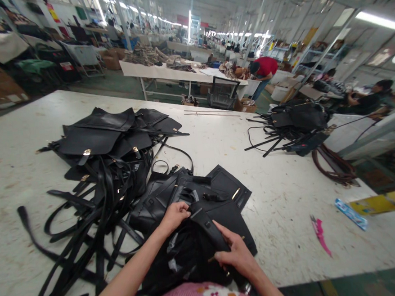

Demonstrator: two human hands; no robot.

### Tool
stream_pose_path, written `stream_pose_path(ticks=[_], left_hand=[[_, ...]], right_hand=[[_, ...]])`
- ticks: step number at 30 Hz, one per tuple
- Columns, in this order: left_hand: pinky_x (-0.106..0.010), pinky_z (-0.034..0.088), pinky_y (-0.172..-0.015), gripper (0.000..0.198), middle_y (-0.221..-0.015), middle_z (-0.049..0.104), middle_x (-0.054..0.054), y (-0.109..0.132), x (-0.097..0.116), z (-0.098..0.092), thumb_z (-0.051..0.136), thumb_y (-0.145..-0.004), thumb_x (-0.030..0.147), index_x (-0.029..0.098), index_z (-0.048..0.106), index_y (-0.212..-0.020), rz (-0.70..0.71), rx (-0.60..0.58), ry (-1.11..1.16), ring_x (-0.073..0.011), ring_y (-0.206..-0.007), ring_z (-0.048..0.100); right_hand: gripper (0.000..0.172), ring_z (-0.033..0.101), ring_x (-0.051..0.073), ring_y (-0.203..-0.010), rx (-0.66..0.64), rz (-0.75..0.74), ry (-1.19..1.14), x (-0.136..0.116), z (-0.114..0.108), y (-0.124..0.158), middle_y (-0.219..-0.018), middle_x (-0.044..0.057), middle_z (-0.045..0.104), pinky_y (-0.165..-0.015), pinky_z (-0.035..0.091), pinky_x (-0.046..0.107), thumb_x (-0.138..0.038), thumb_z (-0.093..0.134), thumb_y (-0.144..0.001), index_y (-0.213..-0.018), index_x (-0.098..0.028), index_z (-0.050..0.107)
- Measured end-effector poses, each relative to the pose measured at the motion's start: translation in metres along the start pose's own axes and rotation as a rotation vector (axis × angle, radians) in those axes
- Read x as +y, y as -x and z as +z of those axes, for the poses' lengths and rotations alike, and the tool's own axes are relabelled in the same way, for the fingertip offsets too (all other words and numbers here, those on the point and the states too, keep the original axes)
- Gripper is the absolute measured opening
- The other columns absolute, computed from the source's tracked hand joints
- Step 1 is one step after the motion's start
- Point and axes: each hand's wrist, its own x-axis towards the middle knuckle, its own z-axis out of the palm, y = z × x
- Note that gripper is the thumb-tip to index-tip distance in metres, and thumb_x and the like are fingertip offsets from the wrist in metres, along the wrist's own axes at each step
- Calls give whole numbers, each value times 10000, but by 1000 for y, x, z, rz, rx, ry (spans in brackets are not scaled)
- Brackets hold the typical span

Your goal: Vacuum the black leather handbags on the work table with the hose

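A black leather bag (194, 256) lies on the white table right in front of me, partly hidden under my arms. My left hand (175, 213) pinches the edge of the bag's black flap (208, 226) at its far end. Around the near right side of that flap, the fingers and thumb of my right hand (236, 249) are closed. Small bits of clear plastic (172, 244) show on the bag between my hands. Just beyond lie more flat black bag pieces (229, 186), one with a gold-coloured metal strip.
To the left is a heap of black bags (95, 132) with gold clasps and long trailing straps (96, 245). Another black pile (296, 116) sits far right, near brown straps (332, 168). Pink-handled snippers (320, 236) and a blue-and-white packet (351, 214) lie right. A person in red (266, 66) bends beyond.
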Motion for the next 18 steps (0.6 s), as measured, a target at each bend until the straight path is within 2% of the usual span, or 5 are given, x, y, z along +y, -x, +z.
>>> stream_pose_path(ticks=[4, 8, 12, 16, 18], left_hand=[[-211, 323, -534, 205, -574, 544, 40, 10, 2, 1, 567, -542, 198, 129, 599, -732, 37, -15, 58, -94, -531, 463], [-199, 286, -504, 283, -534, 465, 73, 15, 1, 3, 531, -555, 165, 135, 583, -832, 84, 45, 66, -74, -487, 406], [-197, 273, -501, 403, -515, 394, 96, 12, -2, 4, 511, -548, 128, 137, 547, -949, 160, 132, 8, -71, -482, 372], [-205, 300, -512, 460, -528, 411, 87, 11, 0, 3, 512, -599, 168, 128, 517, -1057, 172, 115, -22, -81, -489, 388], [-219, 349, -562, 426, -577, 485, 57, 13, 2, 2, 527, -641, 230, 137, 542, -1057, 174, 92, -88, -105, -554, 460]], right_hand=[[782, 506, 79, -418, -34, 37, 29, -9, -4, -14, -717, -28, 633, -382, 424, 178, -130, 600, -617, -1334, -255, 317], [791, 492, 91, -399, -37, 50, 70, -14, -2, -25, -584, -50, 600, -370, 418, 186, -150, 602, -625, -1349, -223, 291], [778, 457, 61, -410, 23, -8, 122, -19, 7, -25, -698, -36, 621, -381, 405, 174, -119, 593, -607, -1331, -235, 332], [767, 451, 55, -392, 10, 8, 141, -22, 8, -22, -762, -30, 633, -363, 396, 174, -110, 579, -606, -1322, -255, 344], [750, 456, 67, -386, 82, -5, 142, -19, 4, -23, -733, -30, 636, -360, 400, 185, -125, 574, -621, -1323, -248, 342]])
